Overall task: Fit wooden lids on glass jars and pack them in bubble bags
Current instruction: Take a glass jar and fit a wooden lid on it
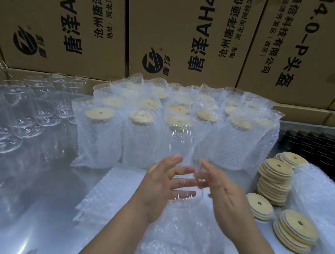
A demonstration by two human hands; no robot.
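Lightly, left hand and right hand, fingers spread, sandwich a glass jar.

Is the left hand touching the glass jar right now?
Touching. Head view: fingers of the left hand lie spread against the glass jar, seen through its wall.
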